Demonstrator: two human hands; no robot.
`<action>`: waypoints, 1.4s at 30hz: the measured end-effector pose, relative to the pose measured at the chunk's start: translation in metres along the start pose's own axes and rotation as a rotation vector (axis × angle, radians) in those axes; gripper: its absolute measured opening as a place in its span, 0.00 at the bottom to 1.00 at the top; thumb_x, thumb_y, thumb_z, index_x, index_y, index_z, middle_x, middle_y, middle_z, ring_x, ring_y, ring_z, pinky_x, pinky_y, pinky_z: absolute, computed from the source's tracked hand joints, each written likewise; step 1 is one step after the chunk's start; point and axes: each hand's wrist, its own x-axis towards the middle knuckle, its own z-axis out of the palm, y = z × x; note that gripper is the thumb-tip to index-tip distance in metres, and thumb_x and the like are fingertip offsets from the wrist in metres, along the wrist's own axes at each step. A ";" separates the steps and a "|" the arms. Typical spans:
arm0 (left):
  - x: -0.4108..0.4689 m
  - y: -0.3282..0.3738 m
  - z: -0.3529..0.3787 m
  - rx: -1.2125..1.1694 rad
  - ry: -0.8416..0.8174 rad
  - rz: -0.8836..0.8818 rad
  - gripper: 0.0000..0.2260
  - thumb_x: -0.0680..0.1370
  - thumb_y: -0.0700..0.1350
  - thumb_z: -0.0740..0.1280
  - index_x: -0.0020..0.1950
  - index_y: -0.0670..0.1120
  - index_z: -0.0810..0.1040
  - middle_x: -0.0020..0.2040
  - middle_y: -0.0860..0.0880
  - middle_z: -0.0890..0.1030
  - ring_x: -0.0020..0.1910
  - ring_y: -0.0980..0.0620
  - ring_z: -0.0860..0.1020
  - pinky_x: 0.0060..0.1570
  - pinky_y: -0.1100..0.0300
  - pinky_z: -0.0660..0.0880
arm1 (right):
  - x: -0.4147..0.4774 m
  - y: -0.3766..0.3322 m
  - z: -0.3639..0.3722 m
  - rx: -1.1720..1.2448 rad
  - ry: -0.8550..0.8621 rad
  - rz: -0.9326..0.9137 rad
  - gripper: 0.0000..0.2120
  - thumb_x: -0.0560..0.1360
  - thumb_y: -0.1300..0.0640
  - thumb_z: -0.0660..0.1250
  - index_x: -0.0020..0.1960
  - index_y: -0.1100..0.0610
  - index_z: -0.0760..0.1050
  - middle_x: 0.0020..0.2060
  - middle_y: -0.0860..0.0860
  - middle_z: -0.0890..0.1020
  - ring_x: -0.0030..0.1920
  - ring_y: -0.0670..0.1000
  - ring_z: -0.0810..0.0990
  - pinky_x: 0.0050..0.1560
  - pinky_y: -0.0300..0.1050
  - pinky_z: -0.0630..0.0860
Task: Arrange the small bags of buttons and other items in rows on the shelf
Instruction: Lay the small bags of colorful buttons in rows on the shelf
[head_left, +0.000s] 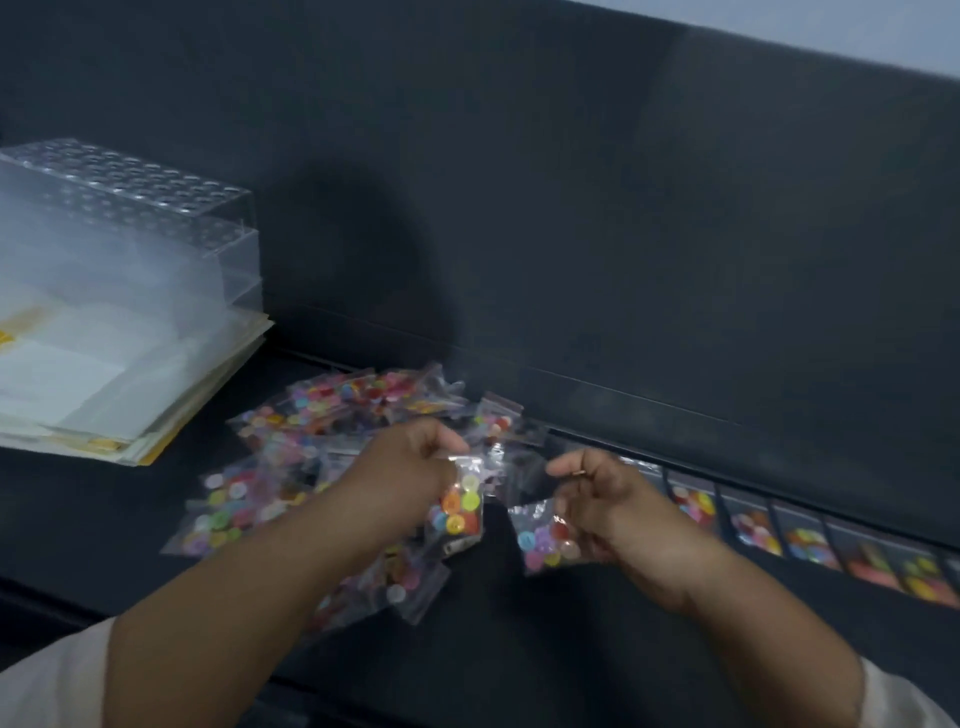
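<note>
The left hand (410, 467) pinches the top edge of a bag of mixed buttons (460, 506), so the bag hangs free at the centre of the view and its sealed lip is easy to steer. The fingers there are curled tight on the plastic.

The right hand (597, 499), at 3 o'clock from it, has its lower fingers curled round a second button bag (545, 535). Its thumb and forefinger point toward the left hand's bag, probably ready to take it or straighten it. Blur hides whether they touch it.

A loose pile of bags (311, 441) lies heaped on the dark shelf (93, 525), from 9 to 12 o'clock of the hands, close enough to draw from. A row of bags (779, 535) runs off at 4 o'clock along the foot of the back panel (571, 234), side by side, which gives them a straight line to follow. The row's near end lies just beside the right hand, so the next slot is likely there.

At 10 o'clock a clear perforated rack (130, 208) sits above a stack of papers (119, 374), well apart from the work.
</note>
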 end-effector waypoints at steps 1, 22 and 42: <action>0.000 -0.001 0.013 0.051 -0.035 0.008 0.08 0.75 0.35 0.65 0.43 0.49 0.78 0.37 0.46 0.80 0.30 0.53 0.75 0.31 0.64 0.70 | -0.007 0.005 -0.010 -0.044 -0.010 0.015 0.12 0.77 0.70 0.59 0.54 0.56 0.71 0.35 0.52 0.75 0.29 0.45 0.76 0.29 0.38 0.73; -0.034 -0.035 0.100 0.957 -0.281 0.595 0.14 0.77 0.46 0.60 0.63 0.52 0.73 0.65 0.55 0.71 0.64 0.55 0.69 0.64 0.64 0.63 | -0.074 0.089 -0.068 -1.138 0.086 -0.372 0.19 0.79 0.47 0.54 0.68 0.46 0.69 0.68 0.40 0.69 0.66 0.44 0.68 0.68 0.38 0.62; -0.023 -0.033 0.128 1.132 -0.331 0.516 0.30 0.80 0.60 0.54 0.78 0.51 0.47 0.78 0.52 0.46 0.76 0.56 0.44 0.74 0.58 0.43 | -0.052 0.097 -0.092 -1.212 -0.027 -0.345 0.32 0.75 0.39 0.43 0.77 0.47 0.49 0.77 0.44 0.49 0.75 0.41 0.44 0.71 0.36 0.37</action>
